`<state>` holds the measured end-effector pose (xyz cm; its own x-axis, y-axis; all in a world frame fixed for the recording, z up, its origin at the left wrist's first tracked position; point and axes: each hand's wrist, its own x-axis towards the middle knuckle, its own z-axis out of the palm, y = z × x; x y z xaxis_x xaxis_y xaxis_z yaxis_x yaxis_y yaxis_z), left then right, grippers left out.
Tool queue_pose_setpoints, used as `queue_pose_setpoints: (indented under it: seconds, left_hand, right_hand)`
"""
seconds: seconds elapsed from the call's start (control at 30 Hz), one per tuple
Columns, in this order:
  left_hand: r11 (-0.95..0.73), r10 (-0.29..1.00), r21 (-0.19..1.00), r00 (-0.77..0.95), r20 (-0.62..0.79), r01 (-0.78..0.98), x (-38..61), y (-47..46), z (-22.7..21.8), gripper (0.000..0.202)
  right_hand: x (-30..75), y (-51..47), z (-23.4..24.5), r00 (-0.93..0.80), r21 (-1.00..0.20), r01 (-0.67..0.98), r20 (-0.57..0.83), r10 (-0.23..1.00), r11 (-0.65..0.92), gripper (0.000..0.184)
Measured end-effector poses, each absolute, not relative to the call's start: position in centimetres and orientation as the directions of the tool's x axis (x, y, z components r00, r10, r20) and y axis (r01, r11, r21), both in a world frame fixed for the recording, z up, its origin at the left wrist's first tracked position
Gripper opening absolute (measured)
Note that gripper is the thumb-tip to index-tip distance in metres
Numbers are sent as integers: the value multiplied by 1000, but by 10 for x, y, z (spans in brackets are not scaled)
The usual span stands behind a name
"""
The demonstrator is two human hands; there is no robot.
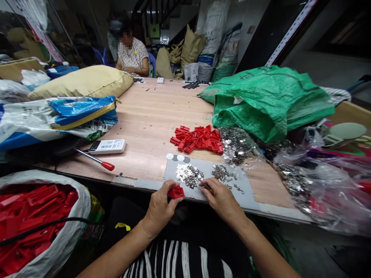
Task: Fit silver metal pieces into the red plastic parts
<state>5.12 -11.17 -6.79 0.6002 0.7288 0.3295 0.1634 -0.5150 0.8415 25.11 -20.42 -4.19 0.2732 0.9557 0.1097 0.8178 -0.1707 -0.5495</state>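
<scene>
My left hand (160, 204) grips a small red plastic housing (176, 192) between thumb and fingers, its hollow side facing up, just off the table's front edge. Close to its right, my right hand (222, 197) is closed on a thin metal-tipped tool (206, 186), most of which the fingers hide. The tool's tip is near a pile of small shiny metal plates (189, 174) on a grey mat (243, 181). A second pile of small metal clips (223, 173) lies right of it. Behind the mat is a heap of red plastic housings (198, 138).
A sack of red parts (84, 197) stands at the lower left. A red-handled tool (107, 166) and a white box (108, 146) lie left. Green sack (266, 96) and clear bags of metal pieces (239, 146) fill the right. Another person (133, 56) sits at the far end.
</scene>
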Motion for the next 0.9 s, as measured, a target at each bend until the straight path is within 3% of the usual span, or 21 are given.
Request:
queue_pose_setpoints:
  seconds: [0.4,0.7,0.9]
  left_hand:
    - [-440,768,886,571,289,145,52,-113,-65,38]
    - [-340,798,936,554,238,88,51,-115,-60,35]
    - [-165,830,986,538,147,-14,52,-114,-55,32]
  right_hand:
    - [243,-188,-46,248,-445,877,98,964,-181,11]
    - [244,-188,-43,274,-466,860,82,958,-206,10]
    - [243,-190,-40,274,-538,827,131,953,-164,10]
